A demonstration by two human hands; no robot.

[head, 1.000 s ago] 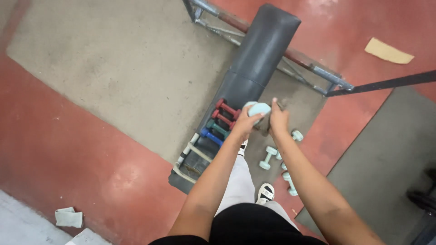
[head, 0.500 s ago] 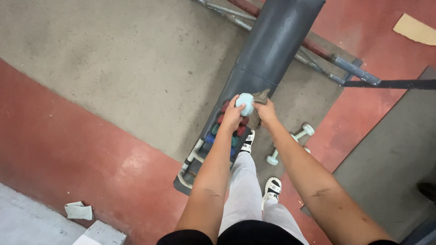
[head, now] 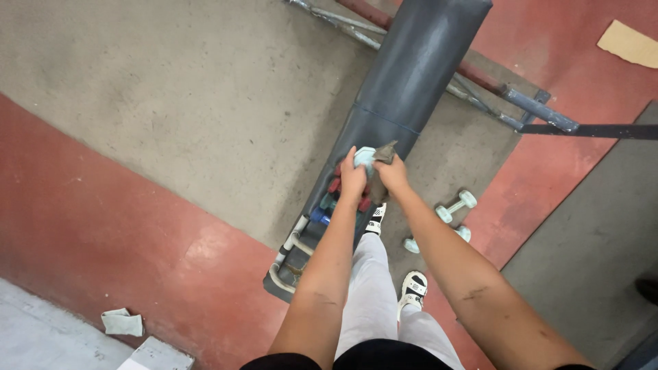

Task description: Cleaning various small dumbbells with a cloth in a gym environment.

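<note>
Head view, left hand: our left hand (head: 353, 179) closes its grip around one end of a pale blue dumbbell (head: 364, 159), lifted above the padded counter (head: 411, 75).
Head view, right hand: our right hand (head: 393, 177) pinches a dark grey cloth (head: 384, 153) in a tight grip, pressed against the dumbbell's head at 3 o'clock of it.
Dumbbell place: it sits between both hands, over the near end of the dark padded counter, just above the rack of small weights.
Rack: a low rack (head: 291, 257) at 7 o'clock from the hands holds small red and blue dumbbells (head: 334, 186); most of them are hidden by our forearm.
Floor weights: two more pale dumbbells (head: 456, 205) lie on the floor at 4 o'clock from the hands, apart from the counter.
Feet: one white sandal (head: 413, 286) stands at 6 o'clock; the other (head: 375, 219) shows just beside the rack.
Floor: grey matting under the counter, red flooring (head: 103, 226) around it.
Far items: a crumpled rag (head: 122, 322) lies at 8 o'clock; a piece of cardboard (head: 627, 42) lies at 2 o'clock.
Frame: metal bars (head: 534, 109) run behind the counter at 1 o'clock.
</note>
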